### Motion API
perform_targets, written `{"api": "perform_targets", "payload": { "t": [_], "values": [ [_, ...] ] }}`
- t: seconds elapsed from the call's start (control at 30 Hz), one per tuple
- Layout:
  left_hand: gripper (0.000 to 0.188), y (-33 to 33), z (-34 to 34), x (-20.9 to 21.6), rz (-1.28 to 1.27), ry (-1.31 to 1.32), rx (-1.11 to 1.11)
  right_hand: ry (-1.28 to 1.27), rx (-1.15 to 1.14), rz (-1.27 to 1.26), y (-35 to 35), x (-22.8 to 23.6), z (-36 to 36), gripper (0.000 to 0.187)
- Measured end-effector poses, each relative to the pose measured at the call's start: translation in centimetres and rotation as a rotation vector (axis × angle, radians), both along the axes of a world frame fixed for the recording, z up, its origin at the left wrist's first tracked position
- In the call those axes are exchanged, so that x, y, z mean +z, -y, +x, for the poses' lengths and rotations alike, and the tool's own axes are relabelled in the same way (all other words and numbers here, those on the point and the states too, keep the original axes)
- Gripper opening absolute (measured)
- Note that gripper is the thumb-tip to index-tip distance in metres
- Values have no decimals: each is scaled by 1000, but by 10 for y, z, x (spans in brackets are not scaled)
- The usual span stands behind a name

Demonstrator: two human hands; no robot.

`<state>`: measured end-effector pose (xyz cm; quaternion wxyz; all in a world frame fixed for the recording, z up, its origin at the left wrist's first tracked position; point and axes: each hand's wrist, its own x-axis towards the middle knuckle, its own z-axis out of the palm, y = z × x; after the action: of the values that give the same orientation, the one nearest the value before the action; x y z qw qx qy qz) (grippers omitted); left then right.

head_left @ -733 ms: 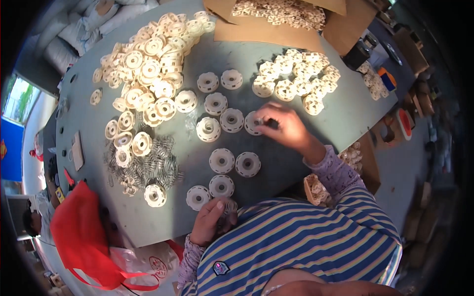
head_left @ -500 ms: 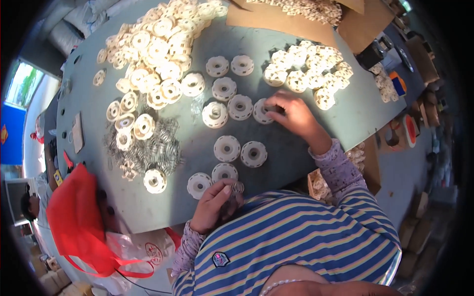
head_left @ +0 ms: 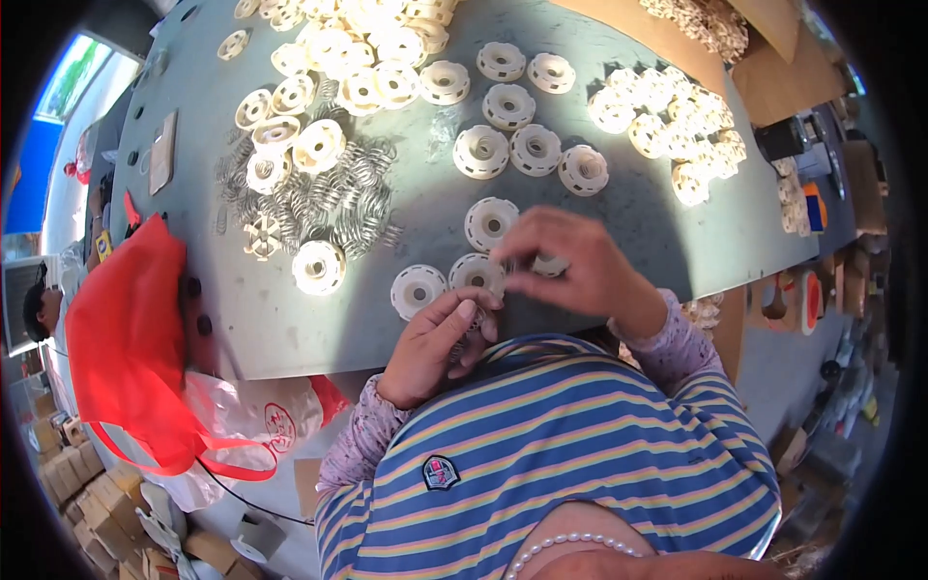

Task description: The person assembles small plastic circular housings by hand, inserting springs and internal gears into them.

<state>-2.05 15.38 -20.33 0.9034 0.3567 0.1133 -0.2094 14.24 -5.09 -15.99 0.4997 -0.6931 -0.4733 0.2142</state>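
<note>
L hand (head_left: 437, 340) at near table edge (head_left: 290, 338), fingers curled round small metal spring (head_left: 476, 317); R hand (head_left: 570, 263) just above it, fingertips pinched on white plastic wheel (head_left: 551, 264). More white wheels (head_left: 491, 221) just beyond, loose spring pile (head_left: 338, 188) further left

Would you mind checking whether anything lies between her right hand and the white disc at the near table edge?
Nothing visible does. The right hand hovers right beside the white disc, with the left hand touching its near side; the springs lie further left.
</note>
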Motion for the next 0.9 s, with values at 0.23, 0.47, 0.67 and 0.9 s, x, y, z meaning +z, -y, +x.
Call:
{"api": "perform_targets", "payload": {
  "t": [0.23,0.47,0.67,0.9],
  "values": [
    [47,-8,-14,3,-118,-7,22,363,-102,-257,-21,-23,34,32],
    [69,-10,-21,-5,-39,128,38,111,175,-17,-24,2,-13,30],
    [58,-14,-24,0,13,162,30,99,58,-71,-14,-4,-14,35],
    [38,-24,-42,-4,-14,50,200,543,-60,-181,-24,-20,-15,35]
  ]
}}
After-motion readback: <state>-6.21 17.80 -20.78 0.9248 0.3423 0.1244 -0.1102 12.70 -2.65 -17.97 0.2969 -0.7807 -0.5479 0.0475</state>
